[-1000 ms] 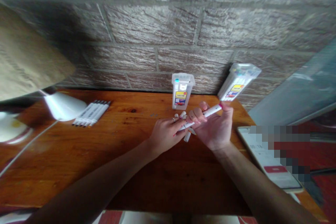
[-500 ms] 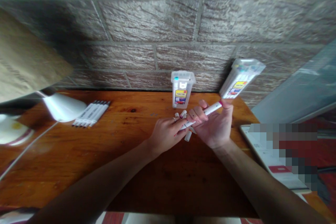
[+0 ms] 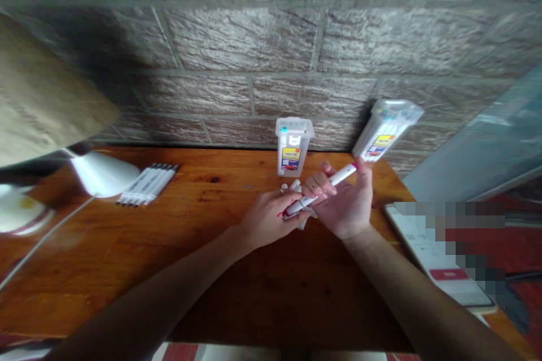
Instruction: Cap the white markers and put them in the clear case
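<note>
My right hand (image 3: 345,203) is palm-up above the wooden table (image 3: 203,248), its fingers closed round a white marker (image 3: 324,187) with a pink end. My left hand (image 3: 269,217) meets it from the left and pinches the marker's lower end. Under the hands lie a few loose white markers (image 3: 296,185). Just behind them stands a clear plastic marker box (image 3: 292,145) with a yellow label. A second clear box (image 3: 383,130) full of markers leans against the brick wall to the right.
A row of several white markers (image 3: 147,183) lies at the left, beside a white lamp base (image 3: 101,172) and its cord. A phone or tablet (image 3: 440,262) lies at the right edge. The brick wall closes the back.
My left hand has closed further on the marker's lower end, and the marker has dipped slightly toward the table. The hands stay in the same place.
</note>
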Demonstrator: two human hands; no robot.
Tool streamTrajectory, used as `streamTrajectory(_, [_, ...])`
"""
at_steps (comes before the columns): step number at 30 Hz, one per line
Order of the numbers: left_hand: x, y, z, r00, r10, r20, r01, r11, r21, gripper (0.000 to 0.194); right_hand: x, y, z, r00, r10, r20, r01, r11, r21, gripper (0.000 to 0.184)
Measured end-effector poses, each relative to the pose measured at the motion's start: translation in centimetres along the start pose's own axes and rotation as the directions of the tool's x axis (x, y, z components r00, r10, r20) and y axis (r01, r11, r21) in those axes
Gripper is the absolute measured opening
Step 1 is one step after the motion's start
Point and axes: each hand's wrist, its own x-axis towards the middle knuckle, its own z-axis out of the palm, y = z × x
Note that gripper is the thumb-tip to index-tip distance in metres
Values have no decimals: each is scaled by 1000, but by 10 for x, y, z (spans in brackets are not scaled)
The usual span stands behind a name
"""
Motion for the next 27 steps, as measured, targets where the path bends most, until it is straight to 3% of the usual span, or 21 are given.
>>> streamTrajectory(8, [0, -4, 0, 999, 29, -36, -34, 989, -141, 22, 1, -7, 2, 998, -21, 65, 20, 1000, 7, 47])
streamTrajectory(12, [1, -9, 0, 988, 61, -142, -79, 989, -123, 21, 5, -7, -1, 998, -59, 18, 60, 998, -36, 48])
streamTrajectory(16, [3, -9, -1, 969, 32, -246, -68, 988, -140, 23, 6, -7, -5, 998, -26, 63, 30, 998, -51, 53])
streamTrajectory(21, [3, -10, -1, 969, -104, -225, 46, 968, -248, 20, 5, -9, -4, 996, -20, 92, 24, 999, -39, 49])
streamTrajectory(27, [1, -6, 1, 973, -33, -227, -22, 972, -235, 19, 2, -10, 0, 994, -15, 105, 15, 1000, -2, 50])
